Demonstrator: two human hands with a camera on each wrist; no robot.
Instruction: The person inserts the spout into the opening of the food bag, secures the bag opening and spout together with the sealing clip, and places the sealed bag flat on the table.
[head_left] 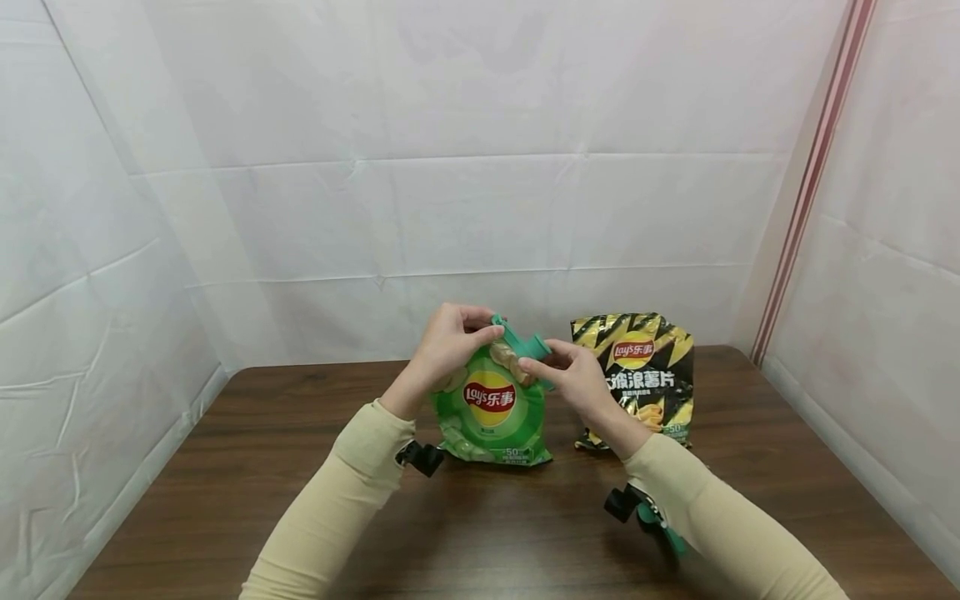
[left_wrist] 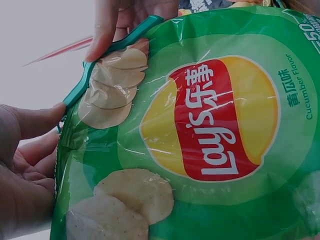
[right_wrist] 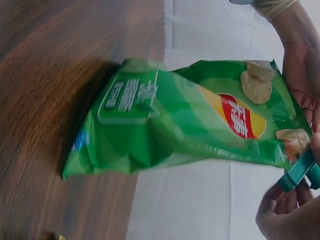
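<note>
A green potato chip bag [head_left: 491, 437] stands on the table, its top edge leaning between both hands. Across its top corner lies a teal sealing clip [left_wrist: 82, 87] with a wider round part at one end. My left hand [head_left: 448, 340] pinches the bag's top edge, its thumb against one end of the clip and its other fingers behind the bag. From the other side, my right hand [head_left: 573, 377] pinches the clip near its wide end. Whether the clip is fully closed, I cannot tell.
A black and yellow chip bag [head_left: 637, 383] stands behind my right hand. A second green clip [head_left: 666, 533] lies on the brown table [head_left: 300, 483], partly under my right forearm. White sheeting [head_left: 480, 208] hangs behind and along both sides.
</note>
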